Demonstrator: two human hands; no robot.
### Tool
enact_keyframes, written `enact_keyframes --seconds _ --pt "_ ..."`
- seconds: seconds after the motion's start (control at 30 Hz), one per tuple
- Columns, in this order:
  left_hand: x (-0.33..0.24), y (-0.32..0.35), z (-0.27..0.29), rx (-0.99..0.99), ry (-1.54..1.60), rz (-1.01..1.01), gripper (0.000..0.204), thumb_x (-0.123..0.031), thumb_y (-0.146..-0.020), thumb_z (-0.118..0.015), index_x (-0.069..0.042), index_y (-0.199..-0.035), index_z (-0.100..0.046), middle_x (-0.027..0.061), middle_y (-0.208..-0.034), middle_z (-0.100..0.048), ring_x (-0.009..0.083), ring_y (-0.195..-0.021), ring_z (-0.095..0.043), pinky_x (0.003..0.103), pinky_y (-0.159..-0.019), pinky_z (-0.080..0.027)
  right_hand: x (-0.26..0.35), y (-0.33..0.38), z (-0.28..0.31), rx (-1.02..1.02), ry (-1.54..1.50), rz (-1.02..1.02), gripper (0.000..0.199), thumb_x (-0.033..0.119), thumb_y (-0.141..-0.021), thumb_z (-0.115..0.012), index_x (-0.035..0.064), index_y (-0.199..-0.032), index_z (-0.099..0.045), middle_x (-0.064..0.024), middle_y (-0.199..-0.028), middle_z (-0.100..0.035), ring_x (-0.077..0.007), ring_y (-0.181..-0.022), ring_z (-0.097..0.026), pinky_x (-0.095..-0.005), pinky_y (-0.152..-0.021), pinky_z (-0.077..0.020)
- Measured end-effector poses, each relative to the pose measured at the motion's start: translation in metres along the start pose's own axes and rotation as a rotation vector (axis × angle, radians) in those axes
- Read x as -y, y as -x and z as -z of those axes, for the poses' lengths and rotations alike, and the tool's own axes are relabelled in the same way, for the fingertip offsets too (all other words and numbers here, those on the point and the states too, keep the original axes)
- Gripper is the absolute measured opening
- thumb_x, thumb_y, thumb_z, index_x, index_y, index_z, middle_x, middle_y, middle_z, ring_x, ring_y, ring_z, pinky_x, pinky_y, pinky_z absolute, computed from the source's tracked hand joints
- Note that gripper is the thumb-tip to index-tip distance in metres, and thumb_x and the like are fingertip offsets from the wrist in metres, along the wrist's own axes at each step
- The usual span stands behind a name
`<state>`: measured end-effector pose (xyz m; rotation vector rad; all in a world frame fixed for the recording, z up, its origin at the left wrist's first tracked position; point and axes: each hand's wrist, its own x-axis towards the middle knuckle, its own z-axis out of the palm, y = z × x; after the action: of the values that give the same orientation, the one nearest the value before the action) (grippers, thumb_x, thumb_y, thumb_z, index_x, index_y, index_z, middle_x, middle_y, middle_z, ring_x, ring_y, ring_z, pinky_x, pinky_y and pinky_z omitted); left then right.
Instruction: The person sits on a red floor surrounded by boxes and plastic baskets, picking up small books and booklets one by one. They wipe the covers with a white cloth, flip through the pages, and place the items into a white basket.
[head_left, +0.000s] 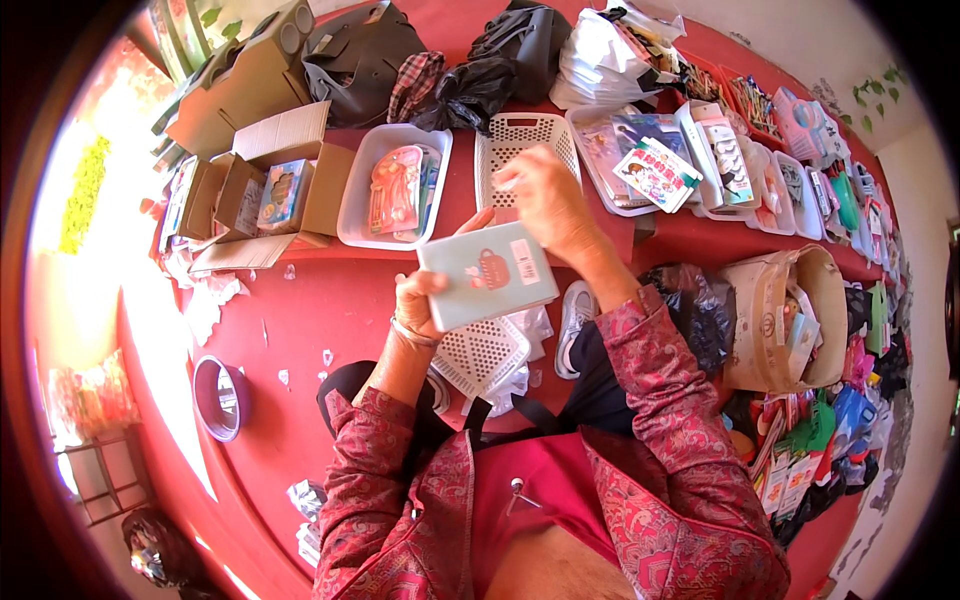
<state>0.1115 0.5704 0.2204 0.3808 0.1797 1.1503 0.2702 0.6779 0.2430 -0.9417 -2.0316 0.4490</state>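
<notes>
My left hand (420, 300) holds a pale green flat packet (487, 273) with a small picture and a white sticker on its face. It is held up in front of me, above a white perforated basket (482, 352) on the red floor. My right hand (545, 195) reaches forward over an empty white perforated basket (515, 135). Its fingers are pinched on something small and pale that I cannot make out. Both arms wear red patterned sleeves.
White trays (360, 205) of packaged goods stand in a row ahead. Open cardboard boxes (280, 185) lie to the left, dark bags (360, 55) behind. A brown sack (775, 320) of items and a black plastic bag (695, 305) sit right. A round tin (218, 398) lies left.
</notes>
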Motion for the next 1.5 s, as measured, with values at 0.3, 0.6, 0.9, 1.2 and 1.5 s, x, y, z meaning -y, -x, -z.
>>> enact_keyframes --seconds 0.3,0.6,0.9,1.2,1.5 --pt "0.004 -0.008 0.023 -0.289 -0.283 -0.027 0.041 0.007 -0.074 -0.053 0.005 -0.114 -0.047 0.0149 -0.113 -0.053 0.023 -0.102 -0.054 0.037 -0.09 -0.044 0.048 0.004 0.018 -0.127 -0.475 -0.103 0.01 0.003 -0.076 -0.051 0.0004 -0.085 -0.057 -0.0106 -0.087 -0.06 -0.0243 -0.084 -0.059 -0.0342 -0.075 -0.0463" --pt "-0.002 0.005 0.013 -0.33 -0.583 -0.242 0.038 0.0 -0.077 -0.053 0.005 -0.114 -0.047 0.0134 -0.105 -0.057 0.0224 -0.097 -0.057 0.035 -0.087 -0.046 0.006 0.004 -0.007 -0.001 -0.117 0.155 0.012 0.003 -0.076 -0.049 0.0023 -0.087 -0.055 -0.0131 -0.09 -0.055 -0.0292 -0.085 -0.055 -0.0355 -0.076 -0.0449" --pt "0.009 -0.005 0.032 -0.273 0.161 -0.148 0.036 -0.018 -0.089 -0.048 0.002 -0.119 -0.043 0.0161 -0.119 -0.05 0.0287 -0.111 -0.049 0.045 -0.097 -0.038 0.036 0.003 -0.016 -0.224 -0.084 0.191 0.014 -0.001 -0.069 -0.055 0.0018 -0.083 -0.052 -0.0139 -0.088 -0.049 -0.0308 -0.081 -0.051 -0.0389 -0.073 -0.043" --pt "-0.009 0.012 0.062 -0.261 0.202 -0.214 0.05 -0.047 -0.09 -0.04 0.0 -0.104 -0.051 0.0178 -0.105 -0.056 0.029 -0.097 -0.055 0.041 -0.088 -0.044 0.072 0.039 -0.063 0.254 -0.315 0.244 0.012 0.011 -0.064 -0.059 0.0062 -0.073 -0.054 -0.0108 -0.078 -0.047 -0.0277 -0.079 -0.05 -0.039 -0.073 -0.041" --pt "-0.017 -0.006 0.035 -0.376 0.245 -0.462 0.052 -0.039 -0.093 -0.036 0.004 -0.123 -0.04 0.0175 -0.123 -0.049 0.0314 -0.113 -0.048 0.049 -0.097 -0.036 0.023 0.041 -0.003 0.373 -0.876 -0.749 0.025 0.018 -0.083 -0.061 -0.0058 -0.086 -0.055 -0.0123 -0.076 -0.062 -0.0179 -0.066 -0.064 -0.0258 -0.055 -0.0513"
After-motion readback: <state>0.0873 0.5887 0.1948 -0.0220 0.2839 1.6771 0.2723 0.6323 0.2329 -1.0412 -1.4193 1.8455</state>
